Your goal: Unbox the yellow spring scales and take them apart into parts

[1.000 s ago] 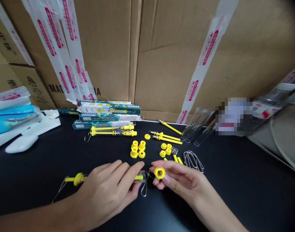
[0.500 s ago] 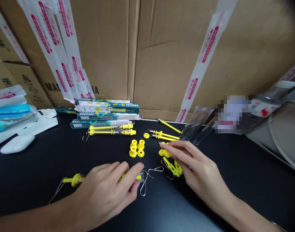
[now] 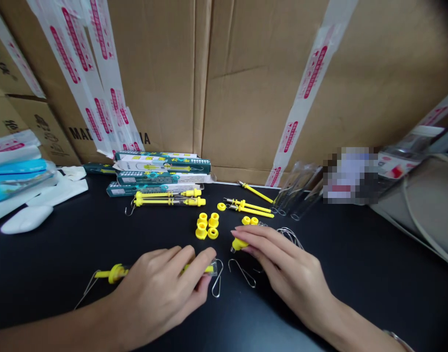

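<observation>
My left hand (image 3: 168, 283) is wrapped round a clear-tubed spring scale (image 3: 117, 274) lying sideways. A wire hook hangs from its left end; a yellow strip shows inside the open right end of the tube. Between the thumb and fingertips of my right hand (image 3: 286, 259) is a yellow cap (image 3: 239, 244), with a small metal bit at its lower left. One loose wire hook (image 3: 217, 281) lies by the tube's end, and another hook (image 3: 244, 274) lies below the cap. Yellow collars (image 3: 202, 230) stand grouped beyond my hands, with two small yellow rings (image 3: 249, 220) to their right.
Assembled spring scales (image 3: 168, 198) lie before a stack of green boxes (image 3: 161, 176). Yellow rods with springs (image 3: 249, 208) and clear tubes (image 3: 293, 190) are at the back right. Cardboard boxes (image 3: 165, 73) wall off the back. A white computer mouse (image 3: 26, 219) sits left.
My right hand has picked up a yellow cap and moved it slightly left and down toward the tube. A wire hook there has shifted. My left hand stays put.
</observation>
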A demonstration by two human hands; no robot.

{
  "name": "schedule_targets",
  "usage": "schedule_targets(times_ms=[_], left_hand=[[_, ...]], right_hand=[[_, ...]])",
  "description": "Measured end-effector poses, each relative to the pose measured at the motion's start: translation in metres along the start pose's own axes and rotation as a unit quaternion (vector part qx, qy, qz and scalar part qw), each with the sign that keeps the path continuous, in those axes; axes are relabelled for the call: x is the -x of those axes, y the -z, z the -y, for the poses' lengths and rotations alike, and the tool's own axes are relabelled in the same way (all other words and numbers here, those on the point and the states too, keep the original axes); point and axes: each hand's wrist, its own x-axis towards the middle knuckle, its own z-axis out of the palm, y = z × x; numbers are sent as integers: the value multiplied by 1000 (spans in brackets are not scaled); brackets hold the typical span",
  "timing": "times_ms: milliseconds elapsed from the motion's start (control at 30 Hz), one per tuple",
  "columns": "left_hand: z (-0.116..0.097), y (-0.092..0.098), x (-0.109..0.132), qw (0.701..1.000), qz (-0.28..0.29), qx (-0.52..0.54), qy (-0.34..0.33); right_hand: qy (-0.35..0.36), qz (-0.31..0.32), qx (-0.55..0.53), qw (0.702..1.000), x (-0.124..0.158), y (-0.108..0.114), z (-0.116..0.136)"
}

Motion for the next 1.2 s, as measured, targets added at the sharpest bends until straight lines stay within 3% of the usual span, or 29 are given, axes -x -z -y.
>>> schedule_targets(times_ms=[333, 500, 633, 900, 1200], left_hand=[[0, 1, 2, 999, 34, 5, 7], [3, 4, 4, 997, 50, 20, 53], [4, 8, 4, 991, 108, 28, 71], [4, 6, 10, 985, 152, -45, 73], [1, 9, 7, 991, 120, -40, 42]], right_hand=[[-52, -49, 12, 997, -8, -2, 4], [-143, -78, -34, 986, -8, 3, 4], [-193, -92, -43, 976, -7, 10, -1], [-124, -45, 18, 991, -11, 6, 1], [-110, -46, 4, 993, -10, 6, 6]])
